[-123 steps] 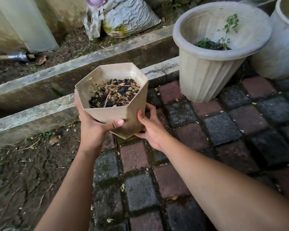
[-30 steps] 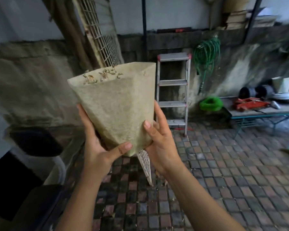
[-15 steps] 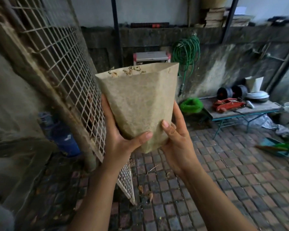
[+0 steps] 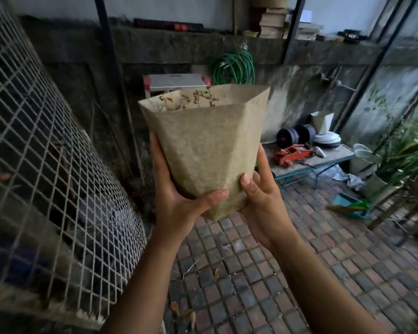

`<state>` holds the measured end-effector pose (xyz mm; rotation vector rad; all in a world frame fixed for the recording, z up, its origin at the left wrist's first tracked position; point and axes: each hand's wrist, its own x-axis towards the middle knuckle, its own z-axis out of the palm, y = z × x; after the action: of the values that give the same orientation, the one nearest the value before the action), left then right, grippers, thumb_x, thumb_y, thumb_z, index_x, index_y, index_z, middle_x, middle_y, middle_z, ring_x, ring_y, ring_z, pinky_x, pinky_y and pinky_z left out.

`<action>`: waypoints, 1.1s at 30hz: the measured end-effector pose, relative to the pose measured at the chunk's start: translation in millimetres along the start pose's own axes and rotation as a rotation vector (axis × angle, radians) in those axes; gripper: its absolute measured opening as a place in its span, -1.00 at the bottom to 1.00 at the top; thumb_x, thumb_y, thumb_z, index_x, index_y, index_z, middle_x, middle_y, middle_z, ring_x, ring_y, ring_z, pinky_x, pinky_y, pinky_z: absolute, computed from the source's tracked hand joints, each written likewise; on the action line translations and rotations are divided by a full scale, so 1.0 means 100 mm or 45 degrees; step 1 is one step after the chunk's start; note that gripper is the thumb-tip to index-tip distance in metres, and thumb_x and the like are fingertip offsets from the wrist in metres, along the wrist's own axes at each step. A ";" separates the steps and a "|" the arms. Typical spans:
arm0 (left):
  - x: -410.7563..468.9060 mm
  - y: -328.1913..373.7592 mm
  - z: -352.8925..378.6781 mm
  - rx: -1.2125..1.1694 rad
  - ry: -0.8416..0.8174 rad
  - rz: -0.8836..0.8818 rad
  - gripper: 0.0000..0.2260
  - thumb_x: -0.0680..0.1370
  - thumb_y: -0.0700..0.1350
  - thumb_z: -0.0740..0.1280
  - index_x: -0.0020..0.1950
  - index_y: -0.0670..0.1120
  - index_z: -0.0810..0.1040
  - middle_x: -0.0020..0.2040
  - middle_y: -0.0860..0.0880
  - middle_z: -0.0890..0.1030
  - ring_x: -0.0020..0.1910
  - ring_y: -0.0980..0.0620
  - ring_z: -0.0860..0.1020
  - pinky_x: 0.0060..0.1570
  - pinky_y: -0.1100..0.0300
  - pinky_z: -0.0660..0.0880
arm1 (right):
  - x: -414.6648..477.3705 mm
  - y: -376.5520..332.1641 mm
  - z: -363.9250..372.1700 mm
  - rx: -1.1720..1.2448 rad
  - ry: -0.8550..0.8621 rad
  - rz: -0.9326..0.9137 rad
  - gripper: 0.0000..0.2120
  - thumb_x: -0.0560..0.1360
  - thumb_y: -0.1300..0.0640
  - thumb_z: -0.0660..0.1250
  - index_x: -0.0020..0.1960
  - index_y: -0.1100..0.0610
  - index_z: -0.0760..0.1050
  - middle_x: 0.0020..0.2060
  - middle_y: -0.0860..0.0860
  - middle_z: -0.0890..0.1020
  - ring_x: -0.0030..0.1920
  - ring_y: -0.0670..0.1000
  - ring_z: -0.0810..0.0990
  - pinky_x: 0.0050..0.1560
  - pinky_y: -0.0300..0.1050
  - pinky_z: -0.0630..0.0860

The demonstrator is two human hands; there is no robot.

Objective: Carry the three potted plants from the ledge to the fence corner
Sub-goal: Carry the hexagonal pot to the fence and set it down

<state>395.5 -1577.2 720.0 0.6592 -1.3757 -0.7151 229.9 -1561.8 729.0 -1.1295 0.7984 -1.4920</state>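
Both hands, left hand (image 4: 179, 201) and right hand (image 4: 261, 201), close around the tapered base of the pot (image 4: 208, 150), held upright in the air right of the mesh fence (image 4: 46, 165). Stiff, probably soil-heavy; support low, under the base.

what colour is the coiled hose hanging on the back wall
Green; the hose shows in the head view, above the pot's rim.

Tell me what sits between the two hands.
In the head view, the tan pot sits between them, its narrow base clasped by the left hand and right hand.
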 end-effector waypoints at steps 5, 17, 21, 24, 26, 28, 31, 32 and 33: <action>0.45 -0.66 0.33 0.017 0.049 -0.018 0.13 0.25 -0.01 0.65 0.56 0.54 0.00 0.62 0.36 0.23 0.66 0.14 0.29 0.59 -0.10 0.40 | 0.77 0.24 -0.50 0.018 -0.086 0.030 -0.29 0.59 0.27 0.28 0.65 -0.11 0.17 0.44 0.15 0.55 0.46 0.23 0.52 0.43 0.48 0.38; 1.20 -2.06 1.01 0.093 0.470 -0.291 0.36 0.24 -0.15 0.66 0.73 0.06 -0.28 0.72 -0.17 0.14 0.67 -0.22 0.28 0.54 -0.41 0.36 | 2.84 0.91 -1.59 0.010 -0.493 0.297 -0.20 0.45 0.20 0.46 0.63 -0.06 0.26 0.54 0.18 0.43 0.52 0.29 0.42 0.37 0.58 0.39; 1.25 -2.26 0.95 0.158 0.656 -0.326 0.35 0.21 -0.18 0.62 0.73 0.07 -0.26 0.70 -0.14 0.21 0.63 -0.11 0.38 0.50 -0.17 0.51 | 3.16 1.29 -1.49 0.070 -0.722 0.401 -0.24 0.51 0.25 0.41 0.64 -0.02 0.22 0.56 0.21 0.39 0.54 0.33 0.38 0.38 0.62 0.33; 1.29 -2.45 0.84 0.210 0.740 -0.315 0.32 0.22 -0.21 0.62 0.73 0.11 -0.21 0.69 -0.12 0.24 0.62 -0.12 0.39 0.47 -0.29 0.51 | 3.37 1.55 -1.39 0.116 -0.765 0.471 -0.25 0.50 0.13 0.50 0.61 -0.02 0.28 0.56 0.22 0.37 0.54 0.34 0.36 0.39 0.61 0.33; 1.32 -2.59 0.79 0.268 0.797 -0.303 0.30 0.25 -0.22 0.62 0.73 0.12 -0.19 0.71 -0.12 0.23 0.64 -0.17 0.36 0.47 -0.38 0.46 | 3.49 1.69 -1.33 0.104 -0.765 0.500 -0.24 0.46 0.00 0.57 0.58 -0.02 0.32 0.57 0.18 0.37 0.56 0.30 0.36 0.40 0.46 0.44; 1.35 -2.70 0.78 0.311 0.876 -0.331 0.30 0.25 -0.22 0.64 0.73 0.11 -0.18 0.71 -0.13 0.21 0.65 -0.18 0.35 0.46 -0.42 0.45 | 3.62 1.82 -1.33 0.102 -0.789 0.535 -0.26 0.46 -0.04 0.56 0.55 -0.05 0.34 0.57 0.14 0.39 0.56 0.26 0.37 0.34 0.32 0.54; 1.38 -2.89 0.81 0.348 0.984 -0.383 0.35 0.21 -0.15 0.72 0.72 0.09 -0.17 0.70 -0.13 0.22 0.63 -0.16 0.39 0.43 -0.34 0.52 | 3.87 2.05 -1.39 0.064 -0.890 0.623 -0.23 0.39 -0.15 0.60 0.52 -0.15 0.38 0.57 0.08 0.39 0.56 0.23 0.37 0.36 0.46 0.48; 1.40 -2.96 0.85 0.358 1.023 -0.408 0.34 0.21 -0.13 0.72 0.71 0.13 -0.16 0.70 -0.12 0.23 0.62 -0.14 0.41 0.41 -0.26 0.56 | 3.95 2.13 -1.40 0.050 -0.927 0.657 -0.22 0.36 -0.18 0.61 0.51 -0.19 0.39 0.56 0.06 0.40 0.56 0.22 0.37 0.33 0.50 0.48; 1.42 -3.03 0.88 0.370 1.055 -0.415 0.34 0.21 -0.11 0.72 0.70 0.17 -0.16 0.70 -0.11 0.23 0.61 -0.13 0.43 0.39 -0.20 0.59 | 4.03 2.22 -1.42 0.039 -0.955 0.681 -0.24 0.36 -0.20 0.61 0.49 -0.23 0.40 0.56 0.05 0.41 0.55 0.21 0.38 0.31 0.51 0.49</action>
<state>296.5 -1878.3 582.0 1.2604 -0.6046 -0.4051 171.4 -2014.8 575.8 -1.2082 0.4820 -0.5597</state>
